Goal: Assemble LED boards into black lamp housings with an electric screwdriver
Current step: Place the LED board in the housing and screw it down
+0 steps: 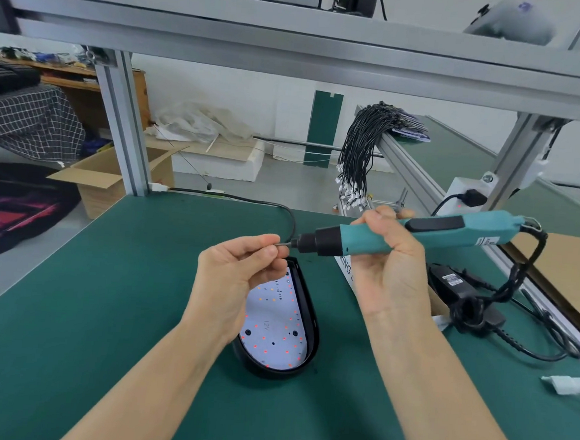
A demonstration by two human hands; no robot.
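A black lamp housing [312, 324] lies on the green bench mat [104, 310] in front of me, with a white LED board [274, 328] seated inside it, dotted with red and orange LEDs. My right hand [389, 257] grips a teal electric screwdriver [418, 234] held nearly level above the housing, bit pointing left. My left hand [236, 274] hovers over the housing's far end and its thumb and forefinger pinch at the tip of the bit [281, 243]. Whether a screw sits between those fingers is hidden.
The screwdriver's black cable [503, 293] loops to a power adapter [455, 283] on the right. A white plug [565, 385] lies at the far right. A bundle of black wires [362, 152] hangs off the conveyor frame behind. An aluminium post [124, 122] stands at the bench's back left.
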